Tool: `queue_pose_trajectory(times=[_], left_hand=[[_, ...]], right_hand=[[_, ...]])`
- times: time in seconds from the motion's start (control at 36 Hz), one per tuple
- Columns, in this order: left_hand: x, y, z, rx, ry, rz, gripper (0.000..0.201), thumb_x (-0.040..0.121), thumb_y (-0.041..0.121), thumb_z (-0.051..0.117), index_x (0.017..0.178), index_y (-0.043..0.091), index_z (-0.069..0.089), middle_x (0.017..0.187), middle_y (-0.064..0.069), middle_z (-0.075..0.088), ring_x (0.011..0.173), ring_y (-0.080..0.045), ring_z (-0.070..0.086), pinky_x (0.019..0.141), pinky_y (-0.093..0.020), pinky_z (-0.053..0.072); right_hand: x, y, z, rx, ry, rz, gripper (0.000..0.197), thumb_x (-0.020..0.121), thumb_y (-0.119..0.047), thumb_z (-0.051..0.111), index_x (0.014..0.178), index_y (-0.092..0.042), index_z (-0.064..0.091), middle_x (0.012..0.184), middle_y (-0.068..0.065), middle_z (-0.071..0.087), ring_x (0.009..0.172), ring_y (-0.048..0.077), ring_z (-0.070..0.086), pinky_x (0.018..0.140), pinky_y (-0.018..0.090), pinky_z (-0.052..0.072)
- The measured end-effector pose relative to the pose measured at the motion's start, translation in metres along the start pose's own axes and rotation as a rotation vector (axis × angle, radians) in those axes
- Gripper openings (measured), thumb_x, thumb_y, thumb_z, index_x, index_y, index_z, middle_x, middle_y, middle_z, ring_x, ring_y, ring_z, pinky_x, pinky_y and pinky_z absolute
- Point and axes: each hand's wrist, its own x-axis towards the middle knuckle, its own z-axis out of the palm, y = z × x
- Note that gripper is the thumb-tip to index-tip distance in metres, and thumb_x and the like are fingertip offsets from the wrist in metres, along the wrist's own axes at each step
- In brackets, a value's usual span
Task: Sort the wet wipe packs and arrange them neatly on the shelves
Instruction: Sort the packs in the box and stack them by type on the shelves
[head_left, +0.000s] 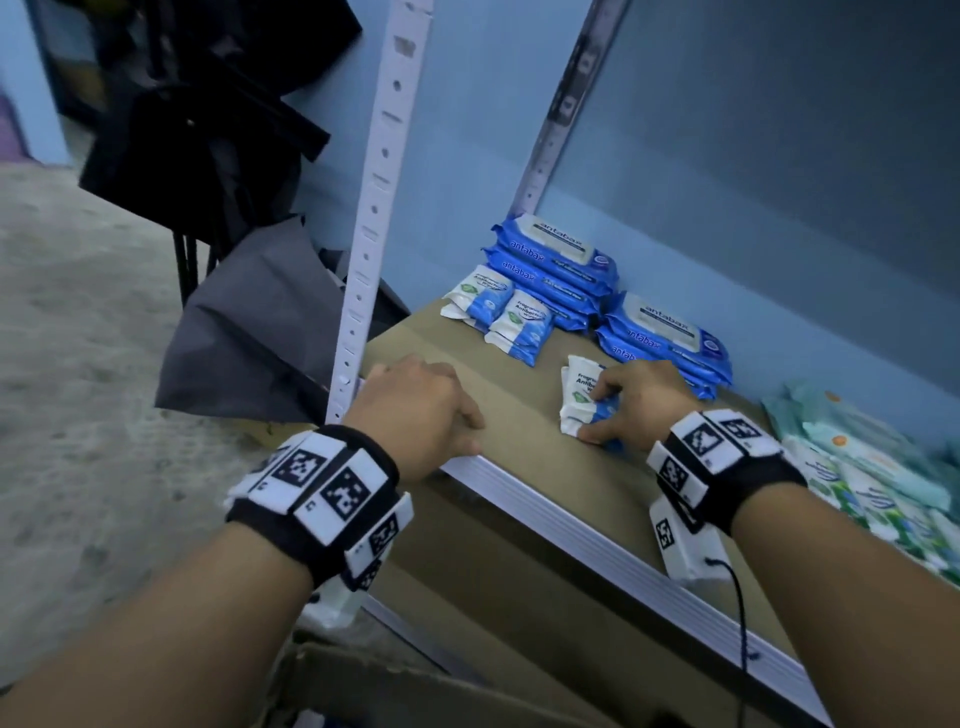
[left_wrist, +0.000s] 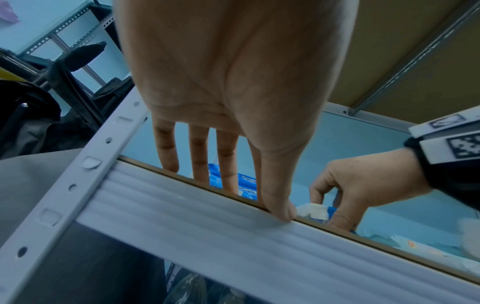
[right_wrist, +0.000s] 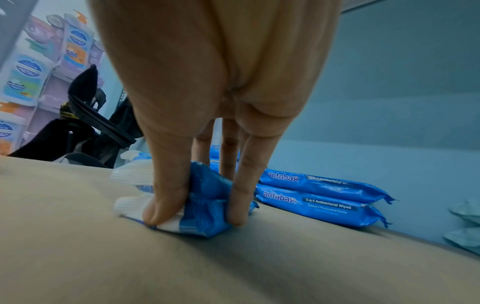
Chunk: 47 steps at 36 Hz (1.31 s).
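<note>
A: Small white-and-blue wipe packs (head_left: 589, 400), looks like two stacked, lie on the shelf board (head_left: 519, 415) at centre frame in the head view. Right hand (head_left: 641, 402) pinches them, thumb on the near edge, fingers (right_wrist: 244, 197) on the far side.

B: Why there?

A: My read: squaring the pair before sliding it up to the two matching small packs (head_left: 498, 312) further back. The big blue antabax stacks (head_left: 613, 296) already sit against the wall, so sizes are grouped.

B: Left hand?

A: Left hand (head_left: 415, 410) rests on the shelf's front rail (left_wrist: 207, 232), fingers relaxed and holding nothing. Probably a brace.

B: Anything view-specific?

A: Right wrist view shows the wrapper crumpling under the pinch, hidden in the head view. Only the head view shows the green-and-white packs (head_left: 872, 478) piled loose at right, unsorted. Left wrist view shows the thumb on the rail.
</note>
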Motion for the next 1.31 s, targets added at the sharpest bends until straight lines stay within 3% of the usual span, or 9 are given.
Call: queue_pose_trajectory(times=[0.22, 0.5, 0.75, 0.89, 0.97, 1.06, 1.17, 1.22, 1.31], left_hand=[[0.004, 0.000, -0.004, -0.039, -0.016, -0.031, 0.030, 0.082, 0.057, 0.068, 0.110, 0.046, 0.068, 0.120, 0.018, 0.054, 0.118, -0.013, 0.041, 0.101, -0.039, 0.032], [0.007, -0.002, -0.004, -0.089, -0.025, -0.036, 0.030, 0.079, 0.055, 0.072, 0.107, 0.045, 0.070, 0.115, 0.019, 0.054, 0.115, -0.012, 0.039, 0.102, -0.039, 0.030], [0.011, -0.002, -0.005, -0.071, -0.056, -0.037, 0.033, 0.078, 0.055, 0.073, 0.110, 0.045, 0.070, 0.116, 0.018, 0.054, 0.116, -0.013, 0.038, 0.099, -0.039, 0.031], [0.011, -0.002, -0.005, -0.073, -0.049, -0.035, 0.032, 0.078, 0.054, 0.073, 0.108, 0.043, 0.071, 0.114, 0.016, 0.055, 0.115, -0.014, 0.039, 0.102, -0.042, 0.033], [0.012, -0.002, -0.006, -0.070, -0.057, -0.032, 0.032, 0.078, 0.054, 0.073, 0.108, 0.043, 0.071, 0.114, 0.015, 0.055, 0.116, -0.015, 0.040, 0.101, -0.042, 0.034], [0.011, -0.003, -0.005, -0.068, -0.041, -0.019, 0.031, 0.078, 0.054, 0.073, 0.107, 0.043, 0.071, 0.111, 0.015, 0.055, 0.114, -0.015, 0.041, 0.100, -0.042, 0.034], [0.008, -0.001, -0.005, -0.057, -0.025, -0.007, 0.030, 0.080, 0.052, 0.072, 0.108, 0.041, 0.071, 0.115, 0.014, 0.056, 0.116, -0.015, 0.041, 0.102, -0.042, 0.034], [0.005, 0.001, -0.003, -0.034, -0.016, -0.002, 0.029, 0.084, 0.052, 0.069, 0.111, 0.040, 0.069, 0.118, 0.012, 0.055, 0.117, -0.016, 0.042, 0.102, -0.041, 0.033], [-0.001, 0.004, 0.001, 0.010, 0.002, 0.014, 0.028, 0.090, 0.050, 0.061, 0.116, 0.040, 0.064, 0.124, 0.009, 0.054, 0.117, -0.018, 0.042, 0.099, -0.041, 0.033]], right_hand=[[0.040, -0.013, 0.001, -0.063, 0.066, -0.018, 0.042, 0.060, -0.041, 0.091, 0.091, -0.021, 0.072, 0.097, 0.001, 0.068, 0.084, 0.014, 0.056, 0.069, 0.025, 0.043], [0.072, -0.023, 0.002, -0.083, 0.078, -0.002, 0.042, 0.061, -0.041, 0.091, 0.091, -0.018, 0.071, 0.098, 0.003, 0.068, 0.088, 0.015, 0.046, 0.077, 0.027, 0.045], [0.092, -0.029, 0.003, -0.108, 0.069, 0.045, 0.041, 0.056, -0.042, 0.094, 0.079, -0.023, 0.066, 0.093, 0.002, 0.071, 0.081, 0.018, 0.062, 0.072, 0.026, 0.050], [0.091, -0.031, 0.004, -0.130, 0.074, 0.048, 0.040, 0.056, -0.044, 0.092, 0.076, -0.027, 0.062, 0.093, 0.001, 0.071, 0.076, 0.016, 0.060, 0.065, 0.023, 0.044], [0.088, -0.030, 0.003, -0.158, 0.055, 0.046, 0.041, 0.061, -0.045, 0.089, 0.088, -0.027, 0.064, 0.102, 0.002, 0.069, 0.083, 0.017, 0.058, 0.069, 0.025, 0.046], [0.081, -0.030, 0.000, -0.195, 0.016, 0.024, 0.054, 0.070, -0.046, 0.084, 0.115, -0.024, 0.064, 0.118, 0.003, 0.065, 0.097, 0.021, 0.057, 0.077, 0.027, 0.046], [0.056, -0.030, 0.002, -0.212, -0.046, 0.009, 0.084, 0.082, -0.054, 0.070, 0.150, -0.022, 0.035, 0.150, 0.004, 0.044, 0.134, 0.028, 0.044, 0.103, 0.033, 0.039], [0.042, -0.026, 0.010, -0.121, -0.035, 0.011, 0.097, 0.080, -0.056, 0.069, 0.156, -0.022, 0.019, 0.153, 0.003, 0.040, 0.138, 0.029, 0.040, 0.109, 0.037, 0.035], [0.016, -0.019, 0.016, 0.018, -0.009, 0.060, 0.101, 0.078, -0.057, 0.070, 0.156, -0.023, 0.017, 0.156, 0.005, 0.035, 0.142, 0.032, 0.033, 0.113, 0.043, 0.034]])
